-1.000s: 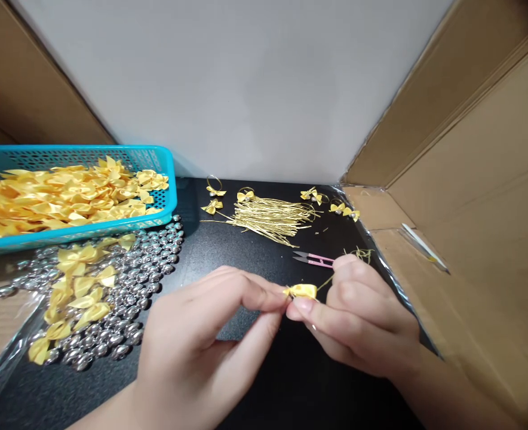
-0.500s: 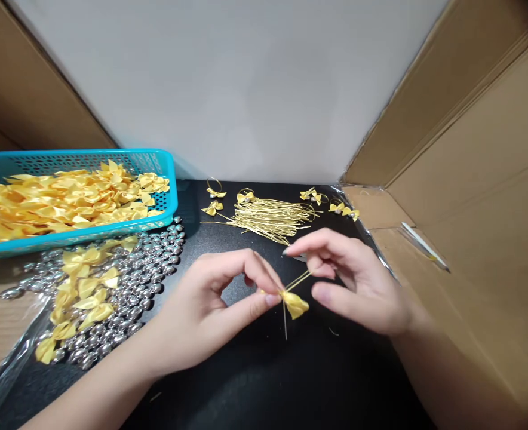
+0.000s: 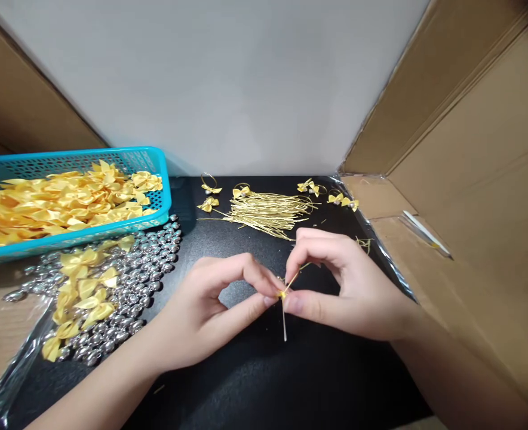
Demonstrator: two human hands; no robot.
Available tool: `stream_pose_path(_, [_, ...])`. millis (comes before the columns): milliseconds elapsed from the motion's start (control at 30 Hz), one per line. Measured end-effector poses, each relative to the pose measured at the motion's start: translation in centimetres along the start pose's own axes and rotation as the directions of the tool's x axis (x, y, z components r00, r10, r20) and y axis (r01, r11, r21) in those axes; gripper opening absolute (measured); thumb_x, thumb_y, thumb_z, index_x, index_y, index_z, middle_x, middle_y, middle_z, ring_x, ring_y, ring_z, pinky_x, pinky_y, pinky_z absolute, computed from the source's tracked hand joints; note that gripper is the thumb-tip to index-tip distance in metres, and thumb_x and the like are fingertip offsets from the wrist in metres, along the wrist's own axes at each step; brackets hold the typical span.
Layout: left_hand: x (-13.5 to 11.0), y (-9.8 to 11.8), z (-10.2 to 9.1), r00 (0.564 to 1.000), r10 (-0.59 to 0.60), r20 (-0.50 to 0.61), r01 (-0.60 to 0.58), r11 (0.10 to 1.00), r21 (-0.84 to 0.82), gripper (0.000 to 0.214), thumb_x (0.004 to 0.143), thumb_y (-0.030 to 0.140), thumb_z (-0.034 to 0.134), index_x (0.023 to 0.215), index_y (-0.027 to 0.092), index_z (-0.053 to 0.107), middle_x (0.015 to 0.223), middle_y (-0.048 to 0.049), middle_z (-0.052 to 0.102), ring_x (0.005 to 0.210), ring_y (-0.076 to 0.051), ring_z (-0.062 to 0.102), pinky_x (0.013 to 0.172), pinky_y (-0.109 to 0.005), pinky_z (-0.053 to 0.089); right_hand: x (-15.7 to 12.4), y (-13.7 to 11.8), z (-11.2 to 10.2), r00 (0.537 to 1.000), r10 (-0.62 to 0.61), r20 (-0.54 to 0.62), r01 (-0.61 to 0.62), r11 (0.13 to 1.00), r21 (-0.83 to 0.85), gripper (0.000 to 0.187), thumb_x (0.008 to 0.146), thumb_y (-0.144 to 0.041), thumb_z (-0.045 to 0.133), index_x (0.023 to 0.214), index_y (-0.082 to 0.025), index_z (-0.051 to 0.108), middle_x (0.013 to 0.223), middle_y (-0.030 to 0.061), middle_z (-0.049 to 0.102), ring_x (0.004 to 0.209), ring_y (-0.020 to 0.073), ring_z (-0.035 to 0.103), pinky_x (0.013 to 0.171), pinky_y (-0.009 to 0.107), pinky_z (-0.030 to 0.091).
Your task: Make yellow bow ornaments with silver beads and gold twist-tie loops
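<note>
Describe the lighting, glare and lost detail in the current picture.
Head view: silver beads carry bright glints, and the black tabletop has a dull sheen; head view: a faint, soft shadow falls on the pale wall; head view: the upper right corner darkens, and the yellow bow between left hand and right hand is mostly hidden.

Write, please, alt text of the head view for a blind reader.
The left hand pinches a mostly hidden yellow ribbon; the right hand touches its gold cord. Beyond lie gold strips; at left, silver beads and a turquoise basket of yellow bows.
</note>
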State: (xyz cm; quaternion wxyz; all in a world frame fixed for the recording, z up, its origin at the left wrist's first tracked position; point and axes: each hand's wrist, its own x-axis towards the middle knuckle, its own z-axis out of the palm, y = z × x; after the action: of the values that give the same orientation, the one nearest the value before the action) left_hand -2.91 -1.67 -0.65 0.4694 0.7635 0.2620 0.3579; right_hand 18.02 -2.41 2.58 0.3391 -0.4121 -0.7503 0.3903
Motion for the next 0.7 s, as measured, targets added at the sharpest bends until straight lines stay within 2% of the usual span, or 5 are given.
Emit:
stream_pose_path(200, [0.0,0.7,0.6,0.989,0.14,-0.041,-0.132,0.978,0.163,0.023,0.077,-0.003,0.059,0.083,0.019,0.059,0.081,0.0003,0.072,0.076,-0.011,0.069,0.069,-0.02,0.054,-0.4,-0.5,0.6,0.997,-0.059,-0.059,0.049,0.987,-0.153,0.019,0.063,-0.008,0.071,0.075,-0.016,0.059,0.073,-0.0044,0.05,0.067,0.0072,0.048,0.061,0.021,0.036])
stream_pose_path(400, [0.2,1.1,0.7,0.971,0.224,-0.081,-0.203,0.955,0.216,0.024,0.073,-0.003,0.059,0.083,0.019,0.061,0.078,-0.001,0.072,0.071,-0.012,0.069,0.065,-0.021,0.055,-0.6,-0.4,0.5,0.981,-0.185,-0.058,0.174,0.973,-0.148,0.014,0.066,-0.009,0.071,0.075,-0.014,0.061,0.071,-0.0036,0.049,0.069,0.0077,0.047,0.061,0.022,0.036])
stream_pose_path(500, [0.4,1.2,0.7,0.963,0.261,-0.07,-0.238,0.941,0.239,0.024,0.072,-0.004,0.059,0.08,0.019,0.06,0.075,-0.0016,0.072,0.069,-0.012,0.068,0.064,-0.021,0.055,-0.4,-0.1,-0.3,0.993,-0.11,0.04,0.114,0.988,-0.104,0.004,0.077,-0.018,0.066,0.08,-0.015,0.064,0.074,-0.0029,0.049,0.071,0.0086,0.048,0.063,0.023,0.035])
stream_pose_path(633, [0.5,1.3,0.7,0.954,0.299,0.0,-0.29,0.928,0.234,0.021,0.075,-0.003,0.057,0.074,0.018,0.056,0.072,-0.0026,0.073,0.068,-0.012,0.068,0.064,-0.022,0.055,0.3,0.9,-0.9,0.964,-0.093,0.25,0.08,0.995,0.065,0.031,0.093,-0.025,0.044,0.066,-0.015,0.055,0.069,-0.002,0.047,0.066,0.009,0.045,0.061,0.025,0.034])
stream_pose_path(700, [0.6,1.3,0.7,0.949,0.315,0.031,-0.313,0.92,0.236,0.021,0.075,-0.002,0.058,0.073,0.019,0.056,0.072,-0.0024,0.073,0.066,-0.012,0.068,0.065,-0.024,0.055,0.5,1.2,-0.8,0.95,-0.106,0.295,0.073,0.99,0.12,0.031,0.089,-0.021,0.05,0.059,-0.016,0.045,0.064,-0.0036,0.043,0.062,0.008,0.041,0.059,0.023,0.033])
